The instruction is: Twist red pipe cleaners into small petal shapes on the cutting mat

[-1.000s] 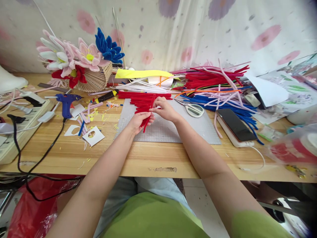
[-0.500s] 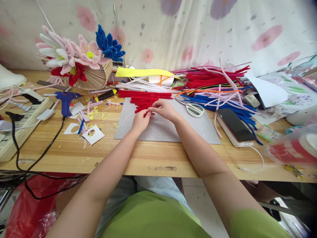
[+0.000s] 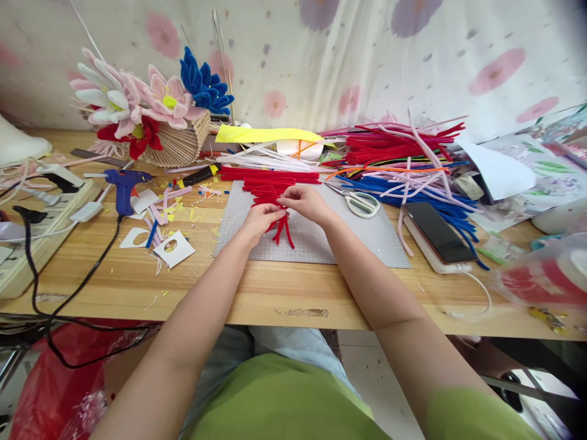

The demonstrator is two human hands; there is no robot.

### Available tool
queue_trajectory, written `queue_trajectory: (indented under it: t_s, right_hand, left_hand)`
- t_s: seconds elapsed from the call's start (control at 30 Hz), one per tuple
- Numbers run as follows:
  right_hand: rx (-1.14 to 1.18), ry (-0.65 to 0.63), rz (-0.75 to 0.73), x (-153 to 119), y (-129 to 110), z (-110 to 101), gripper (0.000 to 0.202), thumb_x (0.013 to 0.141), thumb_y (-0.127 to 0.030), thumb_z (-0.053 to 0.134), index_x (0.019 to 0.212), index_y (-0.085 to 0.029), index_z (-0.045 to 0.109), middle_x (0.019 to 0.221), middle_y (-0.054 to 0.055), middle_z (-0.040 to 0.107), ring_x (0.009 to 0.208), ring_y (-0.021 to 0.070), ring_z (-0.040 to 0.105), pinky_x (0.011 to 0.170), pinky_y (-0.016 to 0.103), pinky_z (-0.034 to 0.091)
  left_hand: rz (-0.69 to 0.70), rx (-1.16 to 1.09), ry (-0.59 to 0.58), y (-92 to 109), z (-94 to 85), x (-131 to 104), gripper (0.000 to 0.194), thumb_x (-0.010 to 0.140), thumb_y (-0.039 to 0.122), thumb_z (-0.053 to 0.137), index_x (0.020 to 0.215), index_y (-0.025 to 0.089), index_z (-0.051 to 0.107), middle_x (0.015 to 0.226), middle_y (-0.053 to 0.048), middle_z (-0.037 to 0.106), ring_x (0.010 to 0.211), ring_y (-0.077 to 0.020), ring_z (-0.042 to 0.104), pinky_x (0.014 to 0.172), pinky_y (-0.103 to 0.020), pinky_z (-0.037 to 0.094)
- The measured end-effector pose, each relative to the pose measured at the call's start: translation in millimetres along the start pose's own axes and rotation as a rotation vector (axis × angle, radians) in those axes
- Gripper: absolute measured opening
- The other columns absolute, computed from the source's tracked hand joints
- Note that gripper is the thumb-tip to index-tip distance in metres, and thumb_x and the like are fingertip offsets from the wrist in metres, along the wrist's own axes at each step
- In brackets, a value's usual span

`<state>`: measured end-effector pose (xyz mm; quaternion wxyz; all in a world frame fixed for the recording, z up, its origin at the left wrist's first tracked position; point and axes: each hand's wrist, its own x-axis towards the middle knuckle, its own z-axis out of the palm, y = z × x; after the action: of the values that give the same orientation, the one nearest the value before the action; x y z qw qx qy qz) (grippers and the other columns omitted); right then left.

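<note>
Strips of fuzzy red chenille [image 3: 286,233] are bunched between the two hands, over the grey cutting mat [image 3: 316,247] on the table [image 3: 257,299], their lower ends splaying out loose. The left hand [image 3: 262,219] has its fingers clamped on the bunch; the right hand [image 3: 304,203], just beside it, pinches the same strips with thumb and fingertips together. Judging by those free ends, this piece looks unfinished. More red lengths [image 3: 270,184] lie at the mat's far edge, apparently still unused, while a pink flower [image 3: 167,102] and a blue flower [image 3: 206,87] at far left look complete. No brand or label is readable: the phone [image 3: 438,232] is dark, the red-banded cup [image 3: 545,281] blurred.
</note>
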<state>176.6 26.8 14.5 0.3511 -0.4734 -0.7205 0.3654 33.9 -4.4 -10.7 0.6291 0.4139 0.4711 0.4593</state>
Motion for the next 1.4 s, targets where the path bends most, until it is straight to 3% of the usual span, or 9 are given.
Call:
queue_trajectory:
  t_s: [0.23,0.43,0.57,0.7,0.97,1.17,1.4]
  right_hand:
    - [-0.002,-0.010,0.009,0,-6,3,0.012,0.071,-0.027,0.059,0.068,-0.015,0.061,0.069,0.002,0.064,0.065,0.0115,0.054,0.063,0.024,0.039]
    - [0.026,-0.017,0.095,0,1,19,0.018,0.071,-0.031,0.061,0.071,-0.014,0.061,0.064,0.001,0.061,0.055,0.0091,0.050,0.056,0.023,0.038]
    - [0.114,0.021,0.057,0,7,30,0.019,0.074,-0.030,0.058,0.080,-0.014,0.066,0.070,0.001,0.064,0.060,0.0096,0.051,0.060,0.023,0.039]
    - [0.168,0.055,0.041,0,10,36,0.013,0.071,-0.025,0.061,0.071,-0.014,0.068,0.073,0.002,0.065,0.069,0.0108,0.054,0.068,0.024,0.041]
    - [0.572,-0.056,0.332,-8,-1,47,0.017,0.064,-0.029,0.069,0.067,-0.014,0.061,0.057,-0.003,0.056,0.051,0.0068,0.049,0.054,0.022,0.044]
    - [0.628,-0.033,0.355,-7,1,58,0.018,0.060,-0.028,0.073,0.067,-0.014,0.064,0.062,-0.001,0.061,0.057,0.0087,0.055,0.058,0.024,0.049]
    - [0.513,0.055,0.263,-2,12,61,0.019,0.058,-0.030,0.073,0.060,-0.014,0.063,0.054,-0.003,0.056,0.050,0.0066,0.048,0.052,0.021,0.043]
  left_hand:
    - [0.157,-0.150,0.226,-3,6.2,5,0.011,0.067,0.010,0.065,0.060,0.014,0.058,0.056,0.001,0.062,0.056,-0.0095,0.058,0.069,-0.025,0.046]
    - [0.275,-0.244,0.406,-6,9.7,8,0.016,0.068,0.007,0.063,0.059,0.016,0.053,0.059,0.003,0.062,0.061,-0.0089,0.059,0.071,-0.023,0.046]
    - [0.287,-0.280,0.401,-5,8.9,9,0.016,0.069,0.010,0.063,0.061,0.016,0.052,0.066,0.001,0.066,0.071,-0.0104,0.062,0.078,-0.025,0.046]
    - [0.263,-0.280,0.373,-6,6.5,10,0.015,0.069,0.016,0.066,0.064,0.016,0.052,0.072,0.000,0.068,0.078,-0.0116,0.063,0.082,-0.026,0.046]
    - [0.214,-0.367,0.436,-6,5.1,8,0.014,0.070,0.012,0.064,0.065,0.016,0.051,0.072,0.000,0.068,0.078,-0.0127,0.065,0.080,-0.028,0.048]
    - [0.158,-0.456,0.384,-6,1.1,11,0.013,0.070,0.013,0.066,0.067,0.015,0.054,0.076,-0.002,0.070,0.083,-0.0134,0.066,0.081,-0.027,0.048]
    - [0.103,-0.499,0.280,-5,0.9,9,0.005,0.073,0.013,0.063,0.071,0.014,0.059,0.081,-0.004,0.070,0.085,-0.0132,0.065,0.084,-0.027,0.049]
